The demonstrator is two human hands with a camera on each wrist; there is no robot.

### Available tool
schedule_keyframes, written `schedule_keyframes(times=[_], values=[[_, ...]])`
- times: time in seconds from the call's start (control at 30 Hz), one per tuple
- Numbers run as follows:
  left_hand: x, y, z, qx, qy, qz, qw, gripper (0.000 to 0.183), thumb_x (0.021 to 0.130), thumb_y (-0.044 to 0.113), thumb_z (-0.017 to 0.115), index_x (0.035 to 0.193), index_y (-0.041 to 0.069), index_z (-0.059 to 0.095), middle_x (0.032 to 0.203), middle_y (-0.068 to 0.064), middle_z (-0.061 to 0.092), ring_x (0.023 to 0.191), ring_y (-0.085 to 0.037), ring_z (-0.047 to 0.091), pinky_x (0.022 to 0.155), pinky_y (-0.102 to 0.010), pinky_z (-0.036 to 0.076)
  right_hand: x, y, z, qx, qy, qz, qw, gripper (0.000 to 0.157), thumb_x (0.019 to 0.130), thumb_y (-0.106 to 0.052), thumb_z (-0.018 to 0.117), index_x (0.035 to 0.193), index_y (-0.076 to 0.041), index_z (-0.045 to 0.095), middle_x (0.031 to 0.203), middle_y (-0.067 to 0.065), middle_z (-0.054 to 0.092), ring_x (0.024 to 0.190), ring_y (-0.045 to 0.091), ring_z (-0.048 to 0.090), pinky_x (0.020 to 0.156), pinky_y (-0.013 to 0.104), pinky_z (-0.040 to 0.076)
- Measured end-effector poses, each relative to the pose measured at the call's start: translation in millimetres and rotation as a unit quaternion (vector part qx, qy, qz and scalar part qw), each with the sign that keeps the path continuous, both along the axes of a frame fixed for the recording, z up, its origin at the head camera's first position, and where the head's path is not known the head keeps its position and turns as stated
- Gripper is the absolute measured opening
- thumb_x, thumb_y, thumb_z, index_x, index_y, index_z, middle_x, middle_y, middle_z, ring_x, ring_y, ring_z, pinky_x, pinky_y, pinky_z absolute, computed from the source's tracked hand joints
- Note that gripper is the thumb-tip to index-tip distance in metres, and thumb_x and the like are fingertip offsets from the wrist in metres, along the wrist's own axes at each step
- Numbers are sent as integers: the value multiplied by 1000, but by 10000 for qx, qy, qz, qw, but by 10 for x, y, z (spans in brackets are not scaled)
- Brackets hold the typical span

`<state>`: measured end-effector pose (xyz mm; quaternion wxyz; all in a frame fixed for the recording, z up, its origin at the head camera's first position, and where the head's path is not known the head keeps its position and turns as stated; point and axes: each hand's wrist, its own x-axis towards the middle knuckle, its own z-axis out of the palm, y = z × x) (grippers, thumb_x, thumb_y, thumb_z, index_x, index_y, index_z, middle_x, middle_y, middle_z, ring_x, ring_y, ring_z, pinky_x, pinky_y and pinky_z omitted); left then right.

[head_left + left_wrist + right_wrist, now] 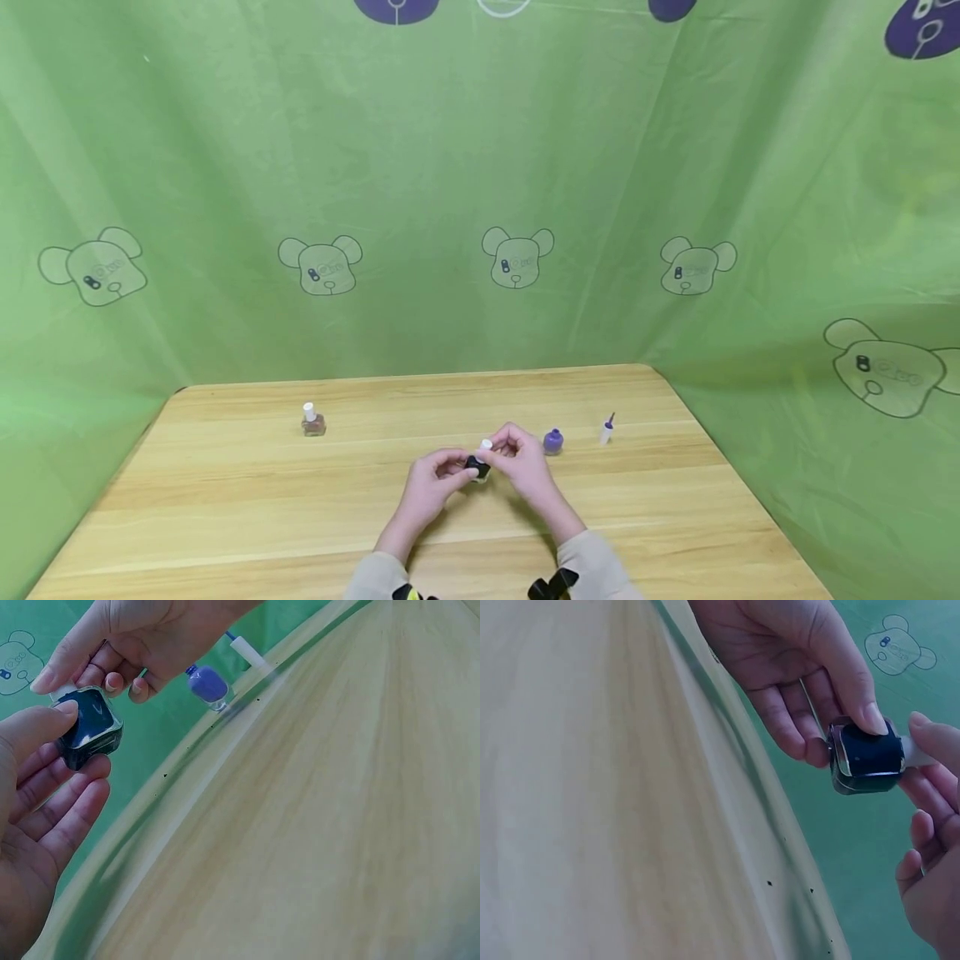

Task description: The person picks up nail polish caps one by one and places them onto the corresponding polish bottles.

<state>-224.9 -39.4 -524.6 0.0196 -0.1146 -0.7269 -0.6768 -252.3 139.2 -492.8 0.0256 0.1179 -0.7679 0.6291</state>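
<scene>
Between the two hands is a dark nail polish bottle (477, 468) with a white cap (486, 445). My left hand (433, 486) pinches the glass body between thumb and fingers, as the left wrist view shows on the dark bottle (94, 724). The thumb and fingers of my right hand (523, 467) grip the white cap (917, 752), which sits at the bottle's neck. To the right of the hands a purple nail polish bottle (553, 442) stands uncapped. Beyond it, its white cap (607, 432) stands upside down with the purple brush pointing up.
A brownish-pink nail polish bottle (314, 425) with a white cap stands at the back left of the wooden table (225, 492). A green curtain (420, 183) printed with bear heads hangs behind the table and along both sides.
</scene>
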Motion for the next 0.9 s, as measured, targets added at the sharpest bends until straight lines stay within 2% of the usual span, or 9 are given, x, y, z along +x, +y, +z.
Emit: schedule_keyframes(times=[0.23,0.5,0.6,0.7,0.83,0.9], values=[[6,4,2,110,-34,22,9999,31,82,10,76,108,-5,68,94,-22,71,74,-7,64,68,-16,56,160,-63,222,-119,114,-75,9998,21,75,0,80,84,6,61,72,-3,60,62,3,49,57,15,43],[-2,11,10,-13,-54,140,9999,31,83,10,75,109,-4,67,96,-21,71,78,-10,65,71,-16,56,158,-61,239,8,191,-77,9998,20,76,-3,80,85,2,63,75,-1,61,66,6,50,62,16,42],[32,9,77,-109,-85,209,9997,30,83,8,74,109,-5,66,98,-23,70,80,-12,66,72,-15,56,153,-48,250,153,267,-6,9995,19,77,-5,79,87,0,64,80,9,63,71,7,51,64,18,40],[101,-8,206,-132,-83,279,9995,30,84,7,73,110,-7,66,99,-24,70,82,-16,66,73,-15,55,148,-33,272,261,273,88,9992,18,79,-6,78,92,-1,66,87,15,66,75,6,52,67,20,40],[155,-53,335,-62,-16,415,9991,30,84,7,73,109,-8,65,100,-25,69,84,-19,67,75,-15,55,137,-1,319,366,284,108,9989,19,81,-8,76,96,-1,67,89,9,68,78,5,54,70,22,40],[135,-82,331,-18,-70,525,9986,30,84,7,73,110,-7,65,101,-25,69,85,-21,67,75,-15,55,135,17,352,379,313,89,9988,19,82,-8,76,97,-1,67,89,6,67,79,5,55,71,21,40]])
